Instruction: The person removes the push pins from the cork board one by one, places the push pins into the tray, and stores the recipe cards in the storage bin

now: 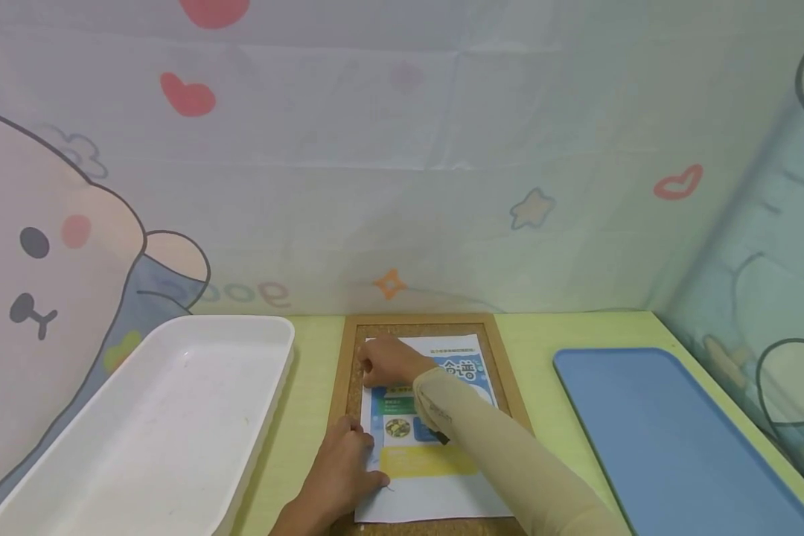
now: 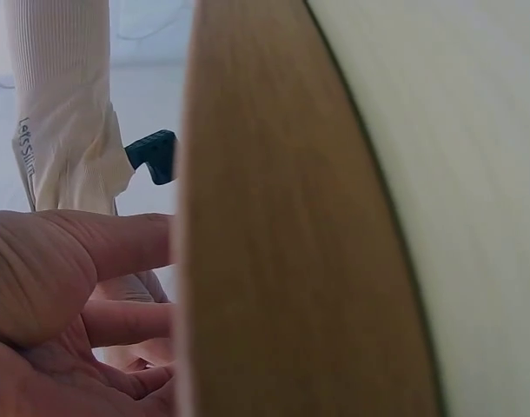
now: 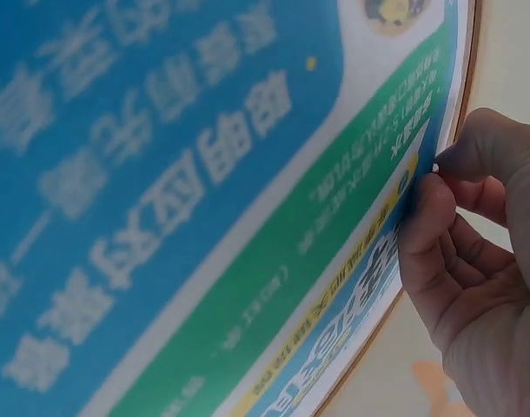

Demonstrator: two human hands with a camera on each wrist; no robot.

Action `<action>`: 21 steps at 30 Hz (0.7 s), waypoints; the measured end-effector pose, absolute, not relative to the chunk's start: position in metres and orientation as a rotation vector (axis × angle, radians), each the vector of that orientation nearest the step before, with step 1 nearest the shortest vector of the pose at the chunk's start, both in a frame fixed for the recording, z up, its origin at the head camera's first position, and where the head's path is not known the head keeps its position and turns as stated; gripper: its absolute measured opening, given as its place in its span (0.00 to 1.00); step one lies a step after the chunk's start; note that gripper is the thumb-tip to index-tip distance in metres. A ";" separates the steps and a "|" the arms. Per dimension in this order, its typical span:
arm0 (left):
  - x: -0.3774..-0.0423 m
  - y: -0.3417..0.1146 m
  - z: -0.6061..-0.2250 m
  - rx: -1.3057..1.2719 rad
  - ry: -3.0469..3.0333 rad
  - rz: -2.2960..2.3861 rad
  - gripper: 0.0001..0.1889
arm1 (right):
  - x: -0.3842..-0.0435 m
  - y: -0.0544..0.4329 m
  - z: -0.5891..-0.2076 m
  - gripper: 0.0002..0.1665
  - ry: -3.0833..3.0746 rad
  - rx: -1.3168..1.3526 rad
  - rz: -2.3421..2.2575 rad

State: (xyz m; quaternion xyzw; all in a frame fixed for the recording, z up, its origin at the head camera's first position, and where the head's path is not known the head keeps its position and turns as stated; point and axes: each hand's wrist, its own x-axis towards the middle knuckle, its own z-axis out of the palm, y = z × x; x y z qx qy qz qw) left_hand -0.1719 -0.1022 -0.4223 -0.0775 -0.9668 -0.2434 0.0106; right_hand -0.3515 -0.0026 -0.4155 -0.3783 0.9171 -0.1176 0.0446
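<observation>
A printed poster (image 1: 415,505) in blue, green and yellow lies on a wood-framed cork board (image 1: 418,319). My right hand (image 1: 391,361) is at the poster's upper left edge. In the right wrist view, its thumb and index finger pinch a small white pin (image 3: 435,168) against the sheet, with most of the pin hidden by the fingertips. Lower down, my left hand (image 1: 338,469) rests on the poster's left edge and the board's side, thumb and fingers spread. In the left wrist view the wooden frame (image 2: 282,217) hides the left fingertips.
To the left stands a deep white tray (image 1: 154,432). A flat blue tray (image 1: 683,432) lies on the right side of the pale green table (image 1: 536,331). Behind the table hangs a cartoon-printed cloth (image 1: 375,186). My right forearm crosses over the poster's right part.
</observation>
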 end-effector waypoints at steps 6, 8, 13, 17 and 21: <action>-0.173 -0.102 -0.421 -0.221 -3.033 -0.766 0.27 | -0.352 -0.005 -0.416 0.18 2.819 -1.174 -0.352; -0.173 -0.101 -0.421 -0.216 -3.032 -0.776 0.27 | -0.351 -0.005 -0.417 0.19 2.832 -1.174 -0.345; -0.172 -0.101 -0.420 -0.215 -3.016 -0.796 0.26 | -0.349 -0.003 -0.417 0.21 2.839 -1.166 -0.395; -0.171 -0.101 -0.420 -0.226 -3.008 -0.789 0.26 | -0.348 -0.001 -0.416 0.20 2.832 -1.143 -0.433; -0.171 -0.101 -0.420 -0.229 -3.003 -0.775 0.25 | -0.348 0.000 -0.418 0.18 2.831 -1.148 -0.447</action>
